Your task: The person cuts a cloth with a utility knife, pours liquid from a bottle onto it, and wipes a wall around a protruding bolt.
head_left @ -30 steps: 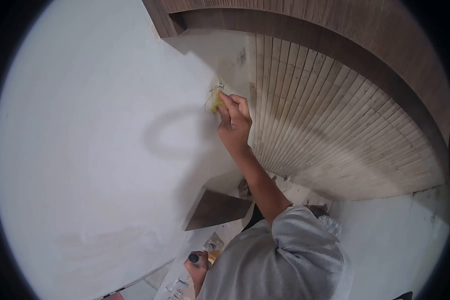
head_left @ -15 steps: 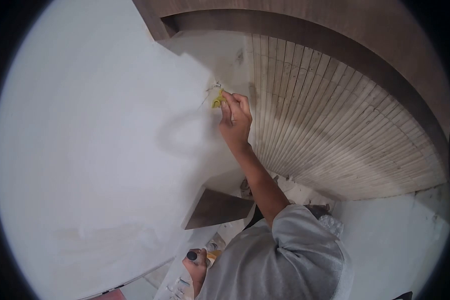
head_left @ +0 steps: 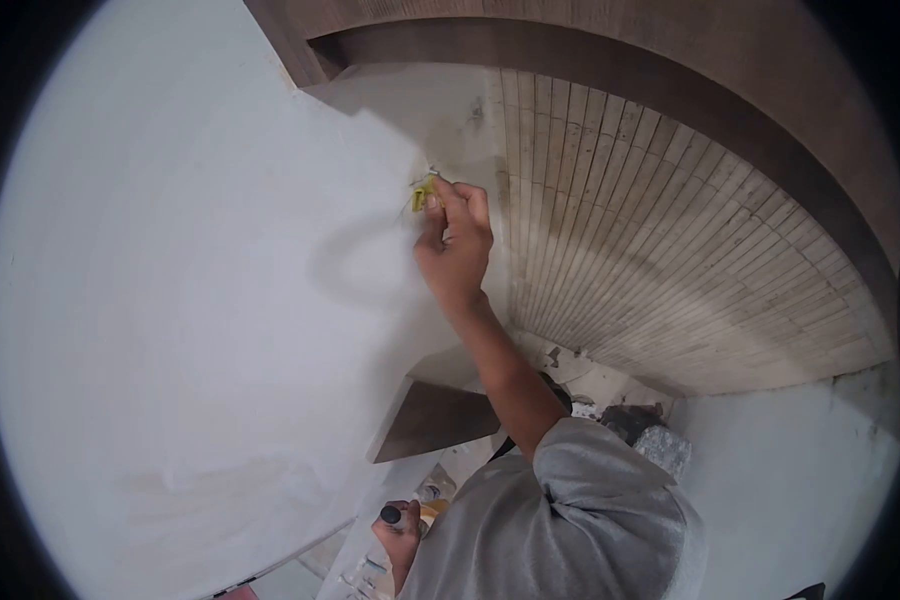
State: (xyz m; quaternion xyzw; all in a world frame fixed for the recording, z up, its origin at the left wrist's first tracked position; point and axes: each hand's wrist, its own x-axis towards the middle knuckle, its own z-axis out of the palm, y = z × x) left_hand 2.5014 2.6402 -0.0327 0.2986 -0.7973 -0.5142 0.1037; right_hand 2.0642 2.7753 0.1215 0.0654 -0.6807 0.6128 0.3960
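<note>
High on the white wall [head_left: 200, 250], my right hand [head_left: 458, 230] pinches a small yellow piece [head_left: 419, 197] between thumb and fingertips. That piece sits against the wall, just below a small metal fitting [head_left: 432, 171] with thin wire or cracks around it. Its exact kind is too small to tell. Low down, close to my body, my left hand [head_left: 400, 540] is wrapped around a tool with a round black end [head_left: 391, 515]. Most of this tool is hidden by the fingers; something yellow shows beside it.
A dark wooden panel [head_left: 435, 420] juts from the wall beneath my raised arm. A slatted surface [head_left: 650, 230] fans out at right, under a curved brown wooden edge [head_left: 610, 60]. Small items [head_left: 365, 575] lie on a ledge at the bottom. Clear plastic wrap [head_left: 662, 450] is behind my shoulder.
My right hand has shifted slightly left and up with the yellow piece, nearer the metal fitting. The left hand still grips the tool; the view has moved a little.
</note>
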